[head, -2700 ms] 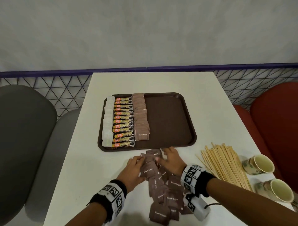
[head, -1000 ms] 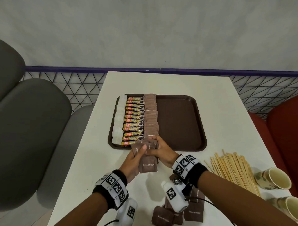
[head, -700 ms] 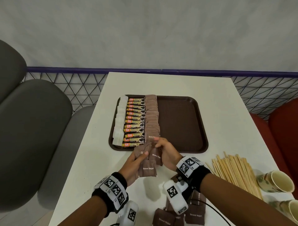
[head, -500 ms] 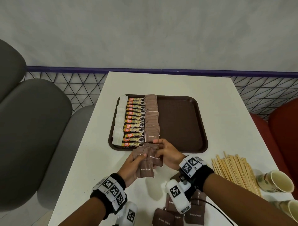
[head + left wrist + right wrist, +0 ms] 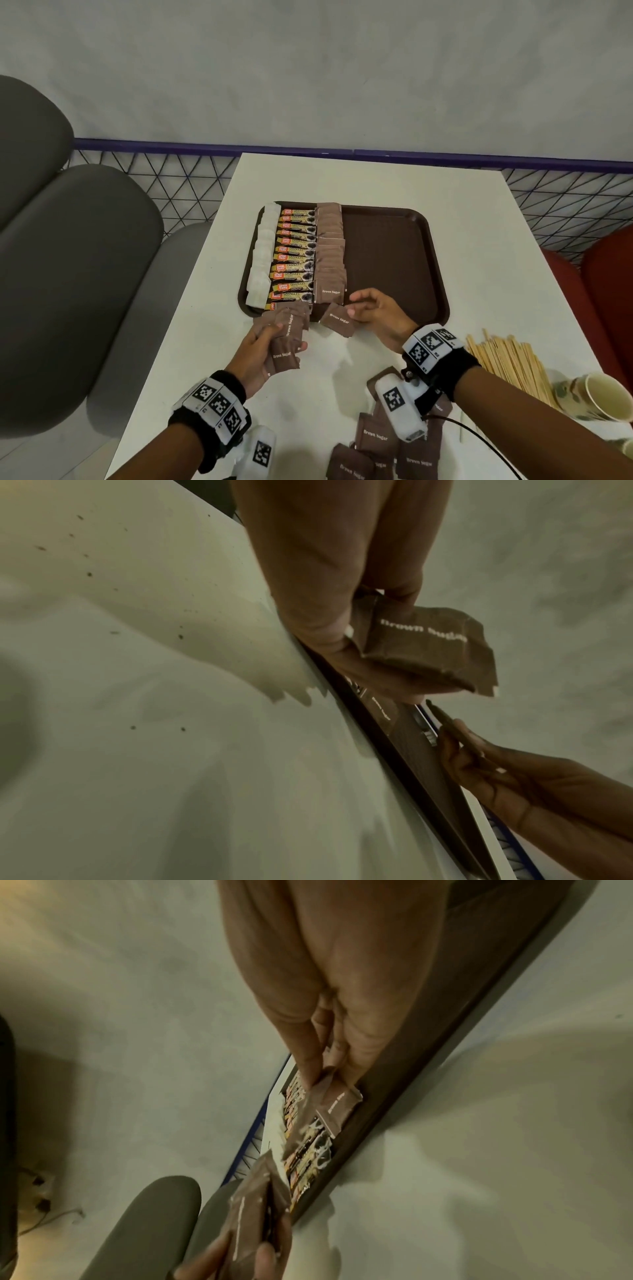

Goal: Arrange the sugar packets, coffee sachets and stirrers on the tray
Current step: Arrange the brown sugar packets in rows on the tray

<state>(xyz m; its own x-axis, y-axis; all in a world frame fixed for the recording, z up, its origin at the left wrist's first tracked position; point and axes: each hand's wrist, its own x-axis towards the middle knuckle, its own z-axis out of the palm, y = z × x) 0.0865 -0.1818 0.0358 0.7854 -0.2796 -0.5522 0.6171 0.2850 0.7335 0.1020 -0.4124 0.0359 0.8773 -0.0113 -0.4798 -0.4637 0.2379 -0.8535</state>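
Left hand (image 5: 255, 353) grips a fanned bunch of sugar packets (image 5: 287, 337) before the tray (image 5: 411, 260); right hand (image 5: 375, 313) pinches one packet (image 5: 337, 319) at its near rim.

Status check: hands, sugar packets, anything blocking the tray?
Left hand grips a packet stack. Right hand pinches one packet at the tray near edge. Right half bare, nothing blocking. Stirrers not yet on the tray.

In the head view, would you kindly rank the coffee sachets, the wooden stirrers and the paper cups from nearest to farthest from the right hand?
From the right hand:
1. Coffee sachets, on the tray's left part, to the hand's left.
2. Wooden stirrers, loose on the table to the hand's right.
3. Paper cups, past the stirrers at the table's right edge.
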